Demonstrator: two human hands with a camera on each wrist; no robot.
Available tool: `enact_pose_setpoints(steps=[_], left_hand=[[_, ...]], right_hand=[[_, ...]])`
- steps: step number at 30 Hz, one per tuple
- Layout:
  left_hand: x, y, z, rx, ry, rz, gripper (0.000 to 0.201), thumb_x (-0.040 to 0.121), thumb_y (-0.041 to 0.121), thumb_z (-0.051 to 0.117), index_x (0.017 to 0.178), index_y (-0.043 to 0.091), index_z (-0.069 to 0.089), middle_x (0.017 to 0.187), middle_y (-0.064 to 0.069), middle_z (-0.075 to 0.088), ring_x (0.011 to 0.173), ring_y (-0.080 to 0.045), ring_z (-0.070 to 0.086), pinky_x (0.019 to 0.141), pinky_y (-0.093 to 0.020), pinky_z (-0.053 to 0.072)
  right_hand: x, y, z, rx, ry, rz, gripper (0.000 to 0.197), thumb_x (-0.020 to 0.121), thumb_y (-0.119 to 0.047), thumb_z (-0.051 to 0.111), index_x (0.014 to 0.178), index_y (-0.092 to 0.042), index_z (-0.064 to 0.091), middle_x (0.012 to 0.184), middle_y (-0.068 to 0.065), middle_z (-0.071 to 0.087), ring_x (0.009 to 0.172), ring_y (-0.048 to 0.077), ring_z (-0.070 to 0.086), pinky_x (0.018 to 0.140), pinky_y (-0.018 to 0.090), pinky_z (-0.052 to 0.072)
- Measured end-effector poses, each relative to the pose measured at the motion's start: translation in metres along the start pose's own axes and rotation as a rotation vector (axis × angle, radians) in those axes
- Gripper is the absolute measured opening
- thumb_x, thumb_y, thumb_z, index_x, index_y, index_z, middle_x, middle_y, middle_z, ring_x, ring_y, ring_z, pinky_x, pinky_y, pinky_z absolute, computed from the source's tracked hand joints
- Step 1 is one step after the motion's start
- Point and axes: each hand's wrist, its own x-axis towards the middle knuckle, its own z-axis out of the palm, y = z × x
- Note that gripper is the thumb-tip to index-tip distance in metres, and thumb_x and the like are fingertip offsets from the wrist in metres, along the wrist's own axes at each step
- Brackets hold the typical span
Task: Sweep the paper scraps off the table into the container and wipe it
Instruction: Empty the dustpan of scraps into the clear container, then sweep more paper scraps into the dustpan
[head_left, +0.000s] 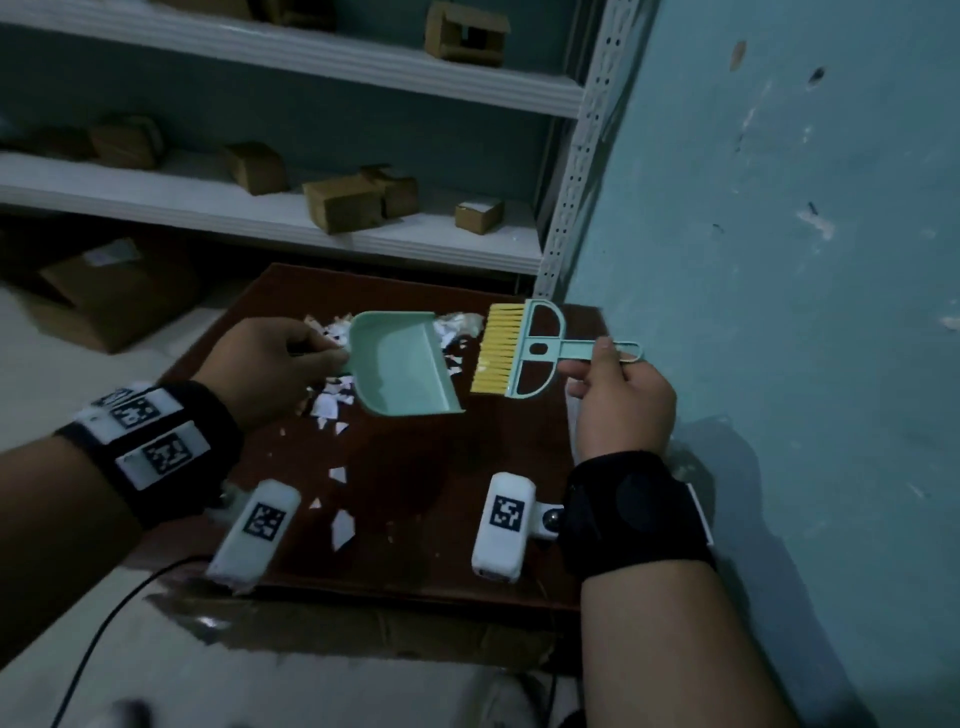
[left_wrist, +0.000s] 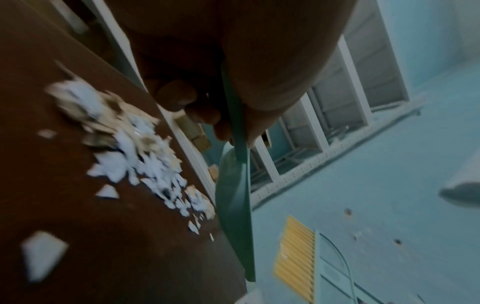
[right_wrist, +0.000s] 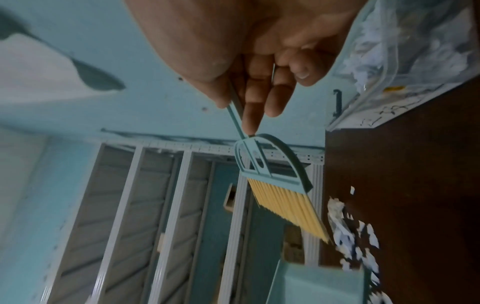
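A dark brown table (head_left: 395, 483) carries white paper scraps (head_left: 332, 400), most of them piled near its far edge. My left hand (head_left: 270, 364) grips the handle of a mint-green dustpan (head_left: 402, 364) held above the scraps, mouth turned to the right. My right hand (head_left: 618, 395) pinches the handle of a mint-green brush (head_left: 524, 348) with yellow bristles (head_left: 498, 348), which point left at the dustpan. The left wrist view has the scraps (left_wrist: 140, 156) beside the dustpan (left_wrist: 235, 205). The right wrist view has the brush (right_wrist: 270, 181) above the scraps (right_wrist: 350, 236).
A clear container (right_wrist: 405, 61) with crumpled paper inside sits on the table by my right wrist. White shelves (head_left: 291, 223) with cardboard boxes stand behind the table. A blue wall (head_left: 789, 260) runs along the right. A brown box (head_left: 104, 296) lies on the floor at left.
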Motion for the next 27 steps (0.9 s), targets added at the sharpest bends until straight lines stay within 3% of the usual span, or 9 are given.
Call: enact_pose_setpoints(steps=[5,9,12,16,18,20,24,27], left_hand=[[-0.038,-0.074,-0.046,-0.112,0.087,-0.199,0.023,0.090,0.038,0.077,0.076,0.020,0.079,0.069,-0.006,0.073,0.060,-0.021,0.060,0.064,-0.031,0.048],[-0.059,-0.110,-0.065,-0.200,0.132,-0.322,0.018,0.091,0.032,0.077,0.084,0.015,0.078,0.078,-0.016,0.072,0.063,-0.024,0.057,0.063,-0.028,0.046],[-0.062,-0.135,-0.076,-0.258,0.169,-0.382,0.022,0.089,0.032,0.080,0.080,0.013,0.079,0.077,-0.017,0.073,0.061,-0.024,0.056,0.062,-0.029,0.048],[-0.056,-0.153,-0.088,-0.310,0.218,-0.427,0.014,0.087,0.034,0.082,0.080,0.022,0.080,0.073,-0.015,0.070,0.062,-0.025,0.054,0.065,-0.035,0.049],[-0.053,-0.158,-0.089,-0.317,0.211,-0.423,0.023,0.088,0.032,0.081,0.080,0.011,0.079,0.074,-0.016,0.070,0.063,-0.025,0.053,0.065,-0.035,0.048],[-0.050,-0.160,-0.088,-0.313,0.197,-0.425,0.022,0.088,0.031,0.081,0.082,0.010,0.079,0.076,-0.017,0.070,0.064,-0.025,0.054,0.066,-0.036,0.049],[-0.044,-0.163,-0.092,-0.317,0.190,-0.417,0.018,0.089,0.030,0.080,0.083,0.012,0.079,0.075,-0.016,0.070,0.066,-0.026,0.055,0.066,-0.037,0.050],[-0.039,-0.170,-0.096,-0.330,0.193,-0.426,0.016,0.089,0.027,0.080,0.084,0.012,0.079,0.072,-0.015,0.068,0.064,-0.026,0.054,0.064,-0.037,0.048]], right_hand=[[-0.034,-0.001,0.026,-0.160,-0.275,-0.104,0.045,0.102,-0.040,0.055,0.065,-0.021,0.069,0.071,0.001,0.075,0.067,0.020,0.069,0.078,0.044,0.058],[-0.057,0.005,0.045,-0.295,-0.515,-0.103,0.043,0.099,-0.046,0.055,0.068,-0.023,0.072,0.071,-0.002,0.075,0.070,0.020,0.070,0.079,0.051,0.058],[-0.073,0.003,0.057,-0.338,-0.637,-0.075,0.044,0.100,-0.042,0.057,0.067,-0.018,0.074,0.072,-0.002,0.077,0.070,0.023,0.071,0.081,0.051,0.058],[-0.097,0.004,0.079,-0.395,-0.844,-0.024,0.043,0.101,-0.040,0.057,0.073,-0.014,0.075,0.075,0.004,0.078,0.074,0.032,0.072,0.082,0.053,0.058],[-0.103,0.006,0.089,-0.461,-0.916,-0.029,0.043,0.101,-0.041,0.057,0.074,-0.014,0.076,0.075,0.003,0.078,0.075,0.033,0.072,0.084,0.053,0.058],[-0.099,0.008,0.095,-0.504,-0.890,-0.034,0.043,0.102,-0.041,0.055,0.074,-0.014,0.075,0.075,0.002,0.078,0.074,0.030,0.071,0.084,0.052,0.057],[-0.074,0.009,0.098,-0.510,-0.677,0.000,0.042,0.104,-0.040,0.052,0.076,-0.016,0.074,0.074,-0.002,0.077,0.071,0.018,0.070,0.085,0.049,0.057],[-0.065,0.010,0.100,-0.502,-0.575,0.015,0.044,0.103,-0.041,0.052,0.074,-0.017,0.074,0.074,-0.003,0.077,0.074,0.023,0.071,0.085,0.050,0.058]])
